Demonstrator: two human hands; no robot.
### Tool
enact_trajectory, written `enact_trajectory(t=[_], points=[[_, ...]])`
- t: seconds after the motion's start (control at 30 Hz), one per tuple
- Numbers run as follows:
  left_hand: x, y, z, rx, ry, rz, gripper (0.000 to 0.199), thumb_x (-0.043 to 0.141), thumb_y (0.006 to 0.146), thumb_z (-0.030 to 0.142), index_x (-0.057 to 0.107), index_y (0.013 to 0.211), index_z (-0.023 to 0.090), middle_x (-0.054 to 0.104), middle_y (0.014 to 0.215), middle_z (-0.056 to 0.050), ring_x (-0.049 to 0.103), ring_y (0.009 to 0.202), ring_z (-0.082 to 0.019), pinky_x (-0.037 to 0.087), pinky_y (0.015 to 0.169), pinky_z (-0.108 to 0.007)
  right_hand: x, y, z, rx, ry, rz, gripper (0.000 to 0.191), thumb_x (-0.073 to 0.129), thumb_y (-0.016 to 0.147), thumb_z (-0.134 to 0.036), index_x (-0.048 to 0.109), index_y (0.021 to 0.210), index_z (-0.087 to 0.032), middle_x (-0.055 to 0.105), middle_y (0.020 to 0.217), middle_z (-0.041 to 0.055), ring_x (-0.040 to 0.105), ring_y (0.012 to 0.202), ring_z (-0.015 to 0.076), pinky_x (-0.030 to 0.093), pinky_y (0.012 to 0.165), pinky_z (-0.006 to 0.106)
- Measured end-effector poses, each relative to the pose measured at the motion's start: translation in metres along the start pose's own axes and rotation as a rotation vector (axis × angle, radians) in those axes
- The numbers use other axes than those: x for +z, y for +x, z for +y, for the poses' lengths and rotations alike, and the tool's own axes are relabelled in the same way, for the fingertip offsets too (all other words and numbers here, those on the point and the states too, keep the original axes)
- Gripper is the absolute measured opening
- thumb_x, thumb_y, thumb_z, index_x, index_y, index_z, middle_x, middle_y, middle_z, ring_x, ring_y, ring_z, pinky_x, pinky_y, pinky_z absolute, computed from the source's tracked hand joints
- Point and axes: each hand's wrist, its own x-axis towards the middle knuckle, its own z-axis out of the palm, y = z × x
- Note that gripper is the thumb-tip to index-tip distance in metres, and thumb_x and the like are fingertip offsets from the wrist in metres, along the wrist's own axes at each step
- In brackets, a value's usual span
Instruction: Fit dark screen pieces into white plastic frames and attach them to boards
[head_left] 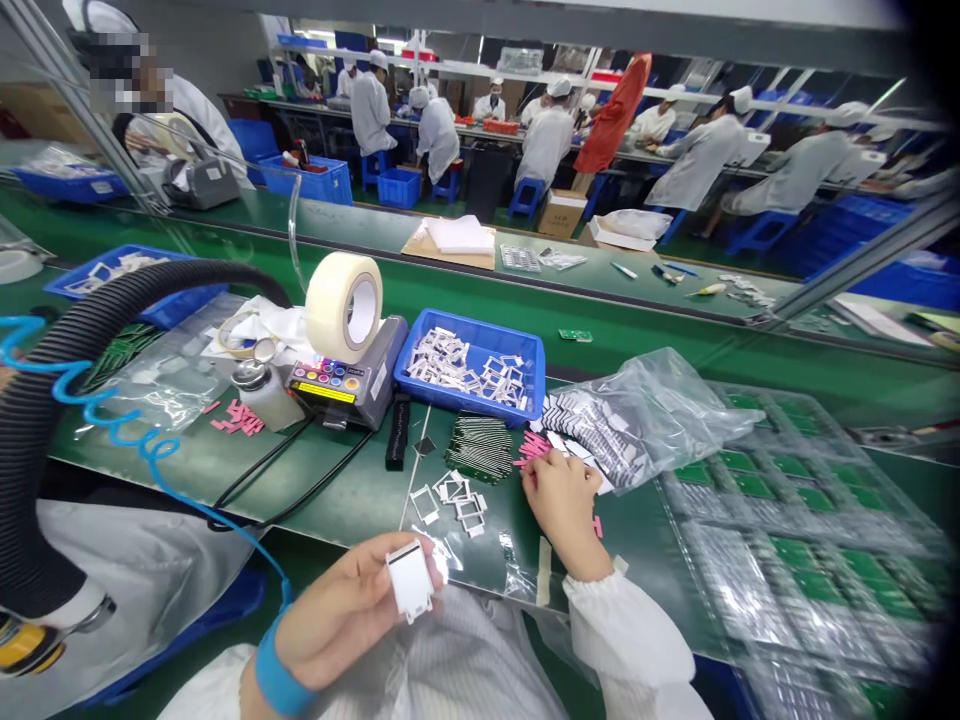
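My left hand (pixel 349 605), with a blue band on the wrist, is closed on a small white rectangular panel part (pixel 412 582) with a black strip near its top edge. It holds the part above the front table edge. My right hand (pixel 564 505) reaches over the bench, its fingers curled down beside the pink strips (pixel 532 449) and some flat white pieces (pixel 571 452). Whatever lies between its fingertips is hidden. Between the hands, several loose white frames (pixel 471 513) lie in front of a row of narrow green circuit boards (pixel 478 447).
A blue tray (pixel 534 375) holds more white frames. Left of it stands a tape dispenser (pixel 375 375) carrying a tape roll (pixel 322 305), near a metal-topped bottle (pixel 266 393). A clear bag (pixel 667 400) and plastic trays of green boards (pixel 795 555) lie right. A black hose (pixel 30 450) arches at left.
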Motion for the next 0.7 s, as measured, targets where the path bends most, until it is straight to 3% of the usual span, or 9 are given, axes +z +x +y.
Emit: enact_trajectory(t=[0.17,0.27,0.37,0.47,0.7], points=[[0.002,0.000,0.001,0.060,0.004,0.070,0.037,0.071,0.073,0.036,0.068,0.103,0.015,0.067,0.088,-0.008,0.059,0.088,-0.019,0.044,0.087,-0.038,-0.035,-0.006,-0.021,-0.062,0.081,0.115,0.020,0.046,0.088,-0.023,0.063,0.078,-0.017,0.060,0.084,0.0086,0.049,0.082,0.0242,0.029,0.076,0.041],[0.004,0.003,0.000,0.077,0.023,0.073,0.038,0.071,0.073,0.037,0.068,0.103,0.013,0.067,0.088,-0.009,0.059,0.085,-0.018,0.044,0.084,-0.035,-0.070,-0.022,-0.056,-0.352,0.357,0.327,0.015,0.047,0.089,-0.023,0.060,0.080,-0.021,0.060,0.081,0.0041,0.048,0.084,0.0218,0.029,0.083,0.043],[0.006,0.005,-0.001,0.092,0.029,0.066,0.039,0.071,0.073,0.036,0.067,0.104,0.012,0.066,0.088,-0.009,0.058,0.082,-0.017,0.044,0.080,-0.031,-0.095,-0.036,-0.092,-0.581,0.533,0.359,0.013,0.052,0.085,-0.015,0.057,0.076,-0.021,0.061,0.072,-0.0001,0.047,0.079,0.0190,0.021,0.095,0.051],[0.006,0.004,0.001,0.102,0.032,0.082,0.035,0.070,0.074,0.035,0.068,0.100,0.012,0.066,0.087,-0.008,0.057,0.080,-0.015,0.042,0.076,-0.028,-0.102,-0.040,-0.111,-0.647,0.503,0.349,0.014,0.053,0.082,-0.009,0.057,0.074,-0.021,0.063,0.070,-0.0018,0.047,0.079,0.0185,0.016,0.097,0.051],[0.009,0.001,0.006,0.120,0.075,0.127,0.035,0.071,0.073,0.037,0.068,0.100,0.014,0.062,0.080,-0.005,0.053,0.074,-0.013,0.039,0.072,-0.025,-0.091,-0.036,-0.118,-0.739,0.384,0.291,0.017,0.048,0.086,-0.010,0.060,0.079,-0.020,0.065,0.076,-0.0004,0.048,0.086,0.0196,0.013,0.100,0.050]])
